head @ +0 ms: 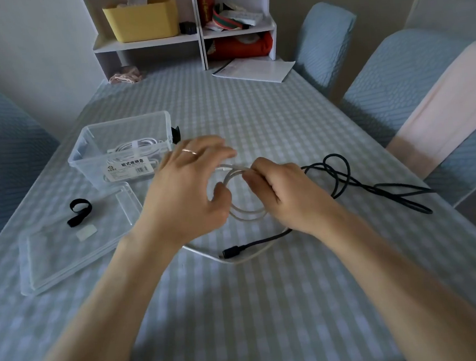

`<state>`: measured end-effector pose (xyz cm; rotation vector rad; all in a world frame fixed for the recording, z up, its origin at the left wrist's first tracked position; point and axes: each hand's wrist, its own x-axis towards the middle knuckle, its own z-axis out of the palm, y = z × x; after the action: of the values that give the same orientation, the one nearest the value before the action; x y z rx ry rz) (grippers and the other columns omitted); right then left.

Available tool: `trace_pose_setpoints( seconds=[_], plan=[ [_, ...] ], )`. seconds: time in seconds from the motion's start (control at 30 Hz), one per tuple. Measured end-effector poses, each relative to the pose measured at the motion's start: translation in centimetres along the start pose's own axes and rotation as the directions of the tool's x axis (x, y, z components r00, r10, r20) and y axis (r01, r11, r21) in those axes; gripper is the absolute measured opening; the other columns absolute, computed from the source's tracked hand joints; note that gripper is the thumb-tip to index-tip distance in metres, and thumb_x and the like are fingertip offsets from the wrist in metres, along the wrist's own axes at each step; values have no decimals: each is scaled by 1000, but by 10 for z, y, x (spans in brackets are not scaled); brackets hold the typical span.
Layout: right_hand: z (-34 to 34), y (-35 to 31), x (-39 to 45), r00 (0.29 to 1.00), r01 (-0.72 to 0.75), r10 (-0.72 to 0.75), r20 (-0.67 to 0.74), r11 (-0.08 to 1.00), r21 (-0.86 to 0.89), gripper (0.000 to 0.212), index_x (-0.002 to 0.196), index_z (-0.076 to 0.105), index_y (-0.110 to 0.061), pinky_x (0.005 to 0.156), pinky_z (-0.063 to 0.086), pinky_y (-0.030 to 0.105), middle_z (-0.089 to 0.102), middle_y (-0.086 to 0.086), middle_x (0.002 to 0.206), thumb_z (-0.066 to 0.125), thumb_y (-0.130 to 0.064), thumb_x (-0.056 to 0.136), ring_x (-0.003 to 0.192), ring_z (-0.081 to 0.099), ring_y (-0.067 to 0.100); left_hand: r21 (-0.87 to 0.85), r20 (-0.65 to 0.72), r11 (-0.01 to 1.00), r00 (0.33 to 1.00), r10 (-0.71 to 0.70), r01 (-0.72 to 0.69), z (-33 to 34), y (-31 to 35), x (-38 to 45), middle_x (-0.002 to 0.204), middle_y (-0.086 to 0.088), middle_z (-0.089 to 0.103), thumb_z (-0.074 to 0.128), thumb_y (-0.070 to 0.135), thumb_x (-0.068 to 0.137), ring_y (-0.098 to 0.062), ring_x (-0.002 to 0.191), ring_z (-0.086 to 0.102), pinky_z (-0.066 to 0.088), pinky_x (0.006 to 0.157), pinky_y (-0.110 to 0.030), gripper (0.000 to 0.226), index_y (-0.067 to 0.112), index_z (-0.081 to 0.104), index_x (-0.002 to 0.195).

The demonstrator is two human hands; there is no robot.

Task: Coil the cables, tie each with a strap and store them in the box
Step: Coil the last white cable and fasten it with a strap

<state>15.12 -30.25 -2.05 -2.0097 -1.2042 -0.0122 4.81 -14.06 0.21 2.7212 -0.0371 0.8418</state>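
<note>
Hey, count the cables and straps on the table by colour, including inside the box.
White cables: 2, a strapped one in the clear plastic box and one being coiled
Black cable: 1
Black strap: 1
White strap: 1
Total: 5

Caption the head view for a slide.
Both hands coil a white cable beside the clear box, black cable waiting.

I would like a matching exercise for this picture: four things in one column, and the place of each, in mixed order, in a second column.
1. white cable
2. black cable
3. black strap
4. tied white cable

a. on the clear lid
b. inside the clear box
c. loose on the table, right of the hands
d. held in the right hand

Pairs: 1-d, 2-c, 3-a, 4-b
</note>
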Motion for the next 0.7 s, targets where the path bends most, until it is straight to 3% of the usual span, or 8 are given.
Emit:
trace_pose_setpoints(
  seconds=[0.1,0.2,0.27,0.33,0.4,0.5,0.6,0.7],
  plan=[
    [2,0,-2,999,44,-42,31,998,-37,27,78,41,-31,41,29,25,43,-13,52,42,-28,106,40,42,12,-109,182,991,982,-56,77,2,5,0,84,10,69,45,33,79,-11,78,66,54,67,-38,36,20,68,103],
    [4,0,-5,1000,7,-8,22,999,54,32,78,51,-16,40,31,35,46,-5,51,44,-32,105,40,39,17,-148,130,982,987,-98,117,15,-1,-2,55,8,55,52,23,97,-14,47,52,39,47,-30,18,14,68,93],
    [4,-4,-5,999,-51,49,17,986,162,35,81,60,-11,41,31,33,46,-5,49,46,-33,104,40,37,13,-106,115,987,987,-109,122,16,-5,-2,55,10,53,52,22,100,-12,44,50,38,45,-29,18,13,67,98],
    [2,-9,-4,994,-110,113,7,957,268,36,80,66,-20,46,32,32,45,-5,48,45,-35,104,43,37,14,-84,112,991,989,-97,107,14,-7,-3,57,9,54,50,23,100,-11,47,52,43,45,-34,19,13,66,102],
    [-2,-9,-2,984,-154,176,-33,929,337,43,69,66,-33,47,32,35,43,7,50,44,-35,105,45,36,23,-92,108,991,990,-87,97,12,-6,-4,59,6,57,48,25,100,-13,48,54,47,47,-40,22,13,65,102],
    [-5,-9,-1,969,-209,243,-53,911,355,51,59,63,-40,42,24,26,33,1,49,45,-30,105,42,29,12,-104,98,990,991,-90,100,13,-5,-5,61,3,59,42,33,101,-17,50,56,48,48,-44,28,14,63,102],
    [-6,-9,-1,955,-264,291,-53,920,289,40,73,68,-30,41,26,19,34,-10,41,44,-31,105,37,29,5,-93,127,989,987,-100,112,15,-6,-6,61,5,57,45,31,101,-17,50,55,49,50,-45,26,13,63,102],
    [-10,-6,0,939,-304,333,-90,921,242,37,84,67,-12,41,31,11,44,-22,37,43,-30,106,37,44,0,-88,158,986,979,-128,144,14,-6,-5,63,3,58,48,26,101,-18,51,57,50,52,-44,22,10,63,102]
  ],
)
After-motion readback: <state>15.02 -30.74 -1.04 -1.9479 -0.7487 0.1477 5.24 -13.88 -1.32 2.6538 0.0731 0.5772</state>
